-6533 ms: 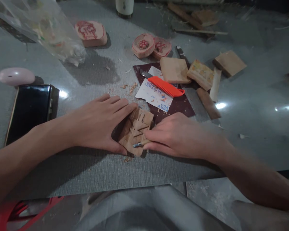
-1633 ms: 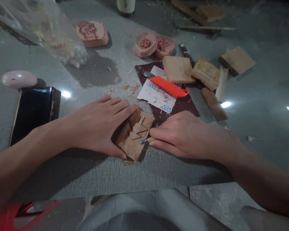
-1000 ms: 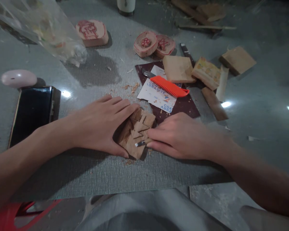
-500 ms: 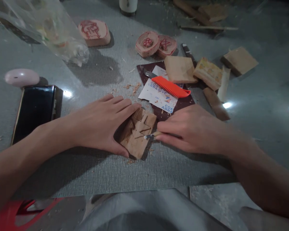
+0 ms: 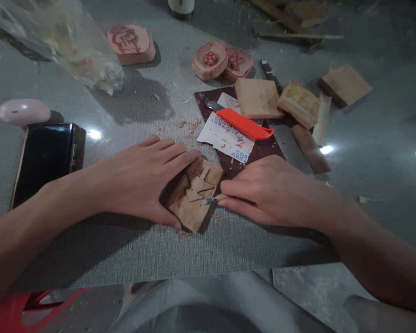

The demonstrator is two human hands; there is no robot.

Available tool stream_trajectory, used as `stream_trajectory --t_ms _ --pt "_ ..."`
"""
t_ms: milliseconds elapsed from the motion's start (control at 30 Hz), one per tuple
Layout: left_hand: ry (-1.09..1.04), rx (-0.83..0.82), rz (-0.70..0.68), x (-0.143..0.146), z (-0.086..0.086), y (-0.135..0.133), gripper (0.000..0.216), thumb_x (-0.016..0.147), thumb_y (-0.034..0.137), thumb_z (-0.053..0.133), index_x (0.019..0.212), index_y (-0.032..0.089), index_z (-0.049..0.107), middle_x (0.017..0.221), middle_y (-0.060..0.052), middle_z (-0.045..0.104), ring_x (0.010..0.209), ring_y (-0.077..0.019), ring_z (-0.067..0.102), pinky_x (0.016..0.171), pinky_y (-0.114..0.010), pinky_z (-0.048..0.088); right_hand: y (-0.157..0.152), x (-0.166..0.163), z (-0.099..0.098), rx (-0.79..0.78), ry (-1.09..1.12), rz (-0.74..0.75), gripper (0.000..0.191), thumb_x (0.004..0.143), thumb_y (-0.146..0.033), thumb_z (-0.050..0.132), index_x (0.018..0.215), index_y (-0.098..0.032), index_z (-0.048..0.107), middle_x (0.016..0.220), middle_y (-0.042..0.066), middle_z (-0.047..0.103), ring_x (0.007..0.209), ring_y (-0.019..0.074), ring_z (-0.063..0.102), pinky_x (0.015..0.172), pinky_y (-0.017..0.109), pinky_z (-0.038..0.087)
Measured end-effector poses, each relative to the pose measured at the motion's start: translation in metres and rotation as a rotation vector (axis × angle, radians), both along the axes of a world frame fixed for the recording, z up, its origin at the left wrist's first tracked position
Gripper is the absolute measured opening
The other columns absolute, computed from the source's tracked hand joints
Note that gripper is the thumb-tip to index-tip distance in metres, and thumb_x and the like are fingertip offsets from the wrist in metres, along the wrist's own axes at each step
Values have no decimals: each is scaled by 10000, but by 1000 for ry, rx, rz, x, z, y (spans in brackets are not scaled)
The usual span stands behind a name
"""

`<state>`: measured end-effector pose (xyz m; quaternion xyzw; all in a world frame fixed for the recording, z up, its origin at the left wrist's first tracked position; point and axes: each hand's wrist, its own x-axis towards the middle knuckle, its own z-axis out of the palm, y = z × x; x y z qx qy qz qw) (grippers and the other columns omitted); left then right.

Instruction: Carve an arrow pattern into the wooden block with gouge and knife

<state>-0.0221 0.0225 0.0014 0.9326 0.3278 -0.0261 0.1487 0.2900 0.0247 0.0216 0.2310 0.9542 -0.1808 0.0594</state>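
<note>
A small square wood block (image 5: pixel 194 196) with a carved star-like relief lies on the grey mat (image 5: pixel 131 249) in front of me. My left hand (image 5: pixel 142 178) grips the block from the left, thumb along its near edge, fingers over its far corner. My right hand (image 5: pixel 266 192) is closed round a small carving tool (image 5: pixel 211 200). The tool's metal tip rests on the block's right side.
A black phone (image 5: pixel 43 159) and a pink oval object (image 5: pixel 22 112) lie at the left. Behind the block sit sandpaper sheets (image 5: pixel 229 136), an orange comb-like tool (image 5: pixel 247 124), several wood blocks (image 5: pixel 258 98), round carved stamps (image 5: pixel 210 60) and a plastic bag (image 5: pixel 72 46).
The tool tip has been sliding back and forth over the block's right part in short strokes. My left hand and the block have stayed nearly in place.
</note>
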Motion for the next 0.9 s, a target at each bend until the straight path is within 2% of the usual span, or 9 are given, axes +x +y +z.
stream_trajectory --t_ms 367,467,667,900 --pt "7 2 3 1 0 0 1364 730 1039 840 1713 123 606 1457 -245 792 1311 -487 759 1187 -604 576 2 0 -6 -14 28 2 483 1265 -447 438 892 -233 657 706 -4 637 597 162 437 657 371 226" --pt "-6 -2 7 0 0 0 1337 756 1036 823 1717 132 606 1453 -232 794 1315 -475 757 1187 -585 573 2 -1 -5 -30 15 -9 467 1260 -445 453 892 -234 648 715 -5 635 605 164 438 658 372 221" --pt "26 28 -24 -1 -1 -1 1418 728 1063 826 1727 88 580 1463 -254 781 1305 -486 751 1184 -599 569 1 -2 -2 -40 -29 -16 459 1258 -452 461 894 -234 639 720 -5 628 614 166 441 663 370 214" --pt "-23 17 -15 -2 -4 0 1375 750 1035 830 1718 86 604 1427 -241 791 1300 -479 753 1181 -593 570 0 -2 -2 -9 -25 -8 445 1254 -434 459 898 -236 635 721 -4 639 607 165 431 658 364 209"
